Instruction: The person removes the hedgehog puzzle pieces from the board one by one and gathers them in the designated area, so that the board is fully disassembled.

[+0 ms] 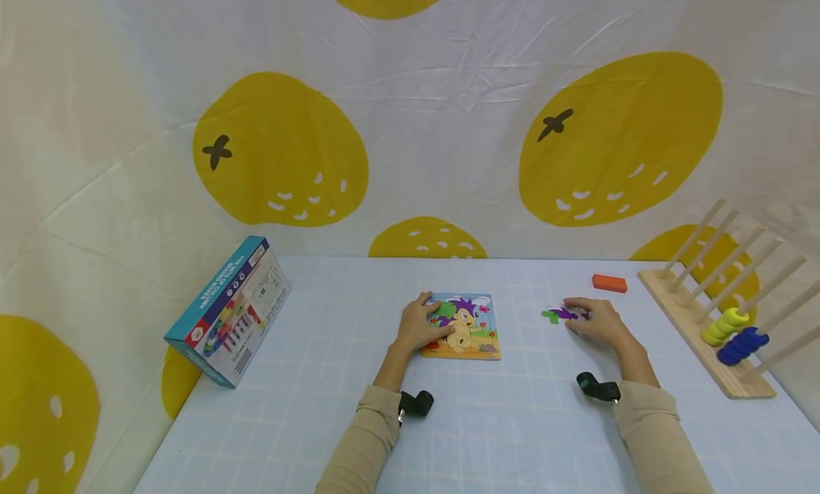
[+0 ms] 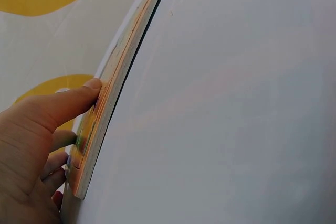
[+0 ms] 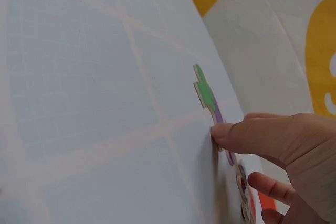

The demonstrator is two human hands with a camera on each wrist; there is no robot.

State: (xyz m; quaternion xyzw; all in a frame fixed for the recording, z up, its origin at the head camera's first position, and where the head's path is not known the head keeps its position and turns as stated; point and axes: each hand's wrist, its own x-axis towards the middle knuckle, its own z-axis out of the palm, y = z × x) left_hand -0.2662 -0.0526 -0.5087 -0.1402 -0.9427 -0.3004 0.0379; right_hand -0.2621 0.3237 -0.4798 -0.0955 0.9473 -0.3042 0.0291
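A square wooden jigsaw puzzle with a purple-haired cartoon hedgehog lies flat on the table. My left hand grips it by its left side, the thumb on the picture and the fingers about the edge. From the left wrist view, the board's pale side edge shows beside the thumb. To the right, my right hand pinches a green and purple puzzle piece, with the thumb on its near side. Another piece lies under that hand's fingers, partly hidden.
An orange-red block lies beyond the right hand. At the right stands a wooden peg rack with yellow beads and blue beads. A toy box stands at the left. A fruit-patterned sheet hangs behind the table.
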